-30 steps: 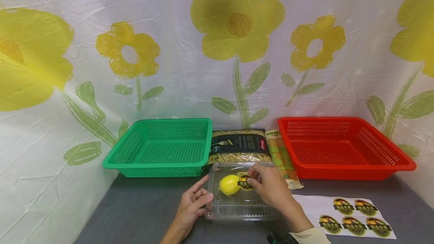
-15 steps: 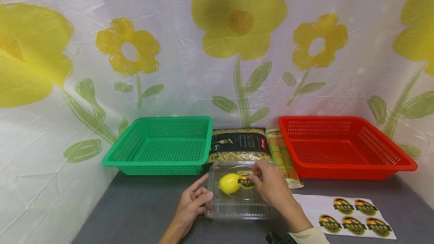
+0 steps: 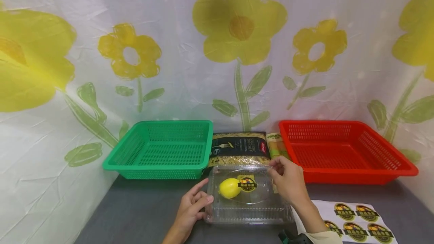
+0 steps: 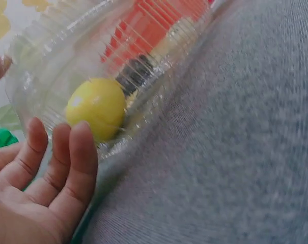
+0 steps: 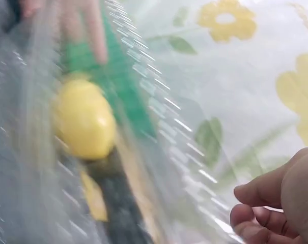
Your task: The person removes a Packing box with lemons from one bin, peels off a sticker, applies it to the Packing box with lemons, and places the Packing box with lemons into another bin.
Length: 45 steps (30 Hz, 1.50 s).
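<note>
A clear plastic clamshell box [image 3: 223,214] stands on the dark table in the head view. Inside it lies a lemon [image 3: 229,188], seen through the lid. A black, gold and green round sticker [image 3: 247,184] lies flat on the lid right beside the lemon. My left hand [image 3: 190,207] rests at the box's left side, its thumb over the edge. In the left wrist view, its nearly straight fingers [image 4: 80,157] touch the wall. My right hand [image 3: 291,182] is above the box's right edge, fingers loosely bent. The right wrist view shows nothing between its fingers and thumb [image 5: 260,193].
Behind the box lie a pasta bag [image 3: 237,148] and a green-orange packet [image 3: 275,147]. A green basket [image 3: 159,172] stands at back left, a red basket [image 3: 339,176] at back right. A white sheet [image 3: 318,208] with several stickers lies at front right.
The right hand has let go of the sticker and moved right, to the edge of the box. The sticker now shows whole on the lid. My left hand has stayed at the box's side.
</note>
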### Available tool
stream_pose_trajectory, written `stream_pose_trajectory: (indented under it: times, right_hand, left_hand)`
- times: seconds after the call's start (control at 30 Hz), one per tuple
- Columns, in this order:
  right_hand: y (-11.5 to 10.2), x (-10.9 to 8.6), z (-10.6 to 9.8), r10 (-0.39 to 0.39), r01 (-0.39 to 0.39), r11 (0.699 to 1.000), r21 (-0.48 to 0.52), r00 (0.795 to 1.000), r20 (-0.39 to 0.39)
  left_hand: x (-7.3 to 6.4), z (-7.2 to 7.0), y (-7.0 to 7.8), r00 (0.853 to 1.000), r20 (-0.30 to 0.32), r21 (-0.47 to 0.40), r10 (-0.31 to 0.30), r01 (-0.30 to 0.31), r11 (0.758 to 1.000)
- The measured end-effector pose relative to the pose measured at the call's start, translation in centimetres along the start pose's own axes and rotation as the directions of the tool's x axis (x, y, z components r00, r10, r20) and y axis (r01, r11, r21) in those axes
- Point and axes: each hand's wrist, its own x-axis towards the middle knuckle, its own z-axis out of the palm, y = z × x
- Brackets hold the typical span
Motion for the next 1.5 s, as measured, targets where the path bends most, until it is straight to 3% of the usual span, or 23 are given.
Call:
stream_pose_trajectory:
  times: [0.13, 0.27, 0.37, 0.43, 0.57, 0.63, 0.73, 0.83, 0.87, 0.93, 1.0, 1.07, 1.2, 1.37, 1.43, 1.5]
  right_hand:
    - [0.7, 0.4, -2.0, 0.034, -0.033, 0.999, 0.007, 0.995, -0.091]
    - [1.6, 0.9, -4.0, 0.087, -0.084, 0.996, 0.019, 0.973, -0.216]
    - [2.7, 1.3, -5.5, 0.167, -0.160, 0.986, 0.047, 0.933, -0.318]
    - [3.7, 1.6, -6.5, 0.226, -0.210, 0.974, 0.085, 0.896, -0.383]
    - [6.2, 2.0, -8.4, 0.339, -0.247, 0.939, 0.241, 0.792, -0.507]
    - [7.5, 2.2, -9.3, 0.407, -0.213, 0.900, 0.381, 0.724, -0.557]
    - [9.1, 2.5, -10.4, 0.534, -0.161, 0.811, 0.563, 0.600, -0.596]
    - [10.4, 2.6, -11.4, 0.662, -0.107, 0.699, 0.707, 0.472, -0.583]
    - [10.7, 2.5, -11.6, 0.699, -0.096, 0.661, 0.745, 0.439, -0.564]
    - [11.3, 2.3, -11.9, 0.771, -0.083, 0.569, 0.818, 0.400, -0.496]
    - [11.8, 2.0, -12.0, 0.826, -0.079, 0.479, 0.874, 0.378, -0.419]
    - [12.2, 1.8, -12.1, 0.858, -0.083, 0.413, 0.907, 0.369, -0.357]
    - [12.9, 1.8, -12.0, 0.877, -0.040, 0.352, 0.935, 0.363, -0.315]
    - [13.5, 2.1, -12.5, 0.888, 0.102, 0.253, 0.962, 0.371, -0.272]
    - [13.7, 2.1, -12.9, 0.895, 0.119, 0.213, 0.970, 0.375, -0.242]
    - [13.7, 2.1, -13.3, 0.900, 0.106, 0.191, 0.976, 0.378, -0.217]
  left_hand:
    - [-0.2, 0.2, 0.4, 1.000, -0.012, 0.028, -0.022, 0.022, 0.999]
    - [-0.4, 0.4, 0.9, 1.000, -0.006, 0.039, -0.027, 0.028, 0.999]
    - [-0.5, 0.6, 1.1, 0.999, -0.011, 0.045, -0.044, 0.045, 0.998]
    - [-0.5, 0.8, 1.2, 0.997, -0.028, 0.049, -0.068, 0.069, 0.996]
    - [-0.7, 1.0, 1.3, 0.988, -0.075, 0.051, -0.133, 0.137, 0.989]
    - [-0.7, 1.1, 1.4, 0.984, -0.093, 0.050, -0.155, 0.160, 0.986]
    - [-0.7, 1.2, 1.7, 0.982, -0.088, 0.046, -0.166, 0.170, 0.984]
    - [-0.7, 1.3, 2.0, 0.984, -0.062, 0.037, -0.166, 0.169, 0.985]
    - [-0.7, 1.3, 2.0, 0.985, -0.054, 0.032, -0.166, 0.168, 0.985]
    - [-0.7, 1.2, 2.0, 0.985, -0.041, 0.014, -0.168, 0.169, 0.986]
    - [-0.6, 1.0, 1.9, 0.985, -0.034, -0.008, -0.169, 0.169, 0.986]
    - [-0.6, 1.0, 1.8, 0.986, -0.025, -0.029, -0.163, 0.162, 0.986]
    - [-0.7, 1.2, 1.7, 0.990, -0.016, -0.054, -0.137, 0.136, 0.989]
    - [-0.7, 1.3, 1.8, 0.993, -0.016, -0.057, -0.116, 0.115, 0.992]
    - [-0.7, 1.4, 1.8, 0.992, -0.025, -0.054, -0.120, 0.118, 0.991]
    - [-0.7, 1.4, 1.8, 0.992, -0.033, -0.052, -0.126, 0.124, 0.991]
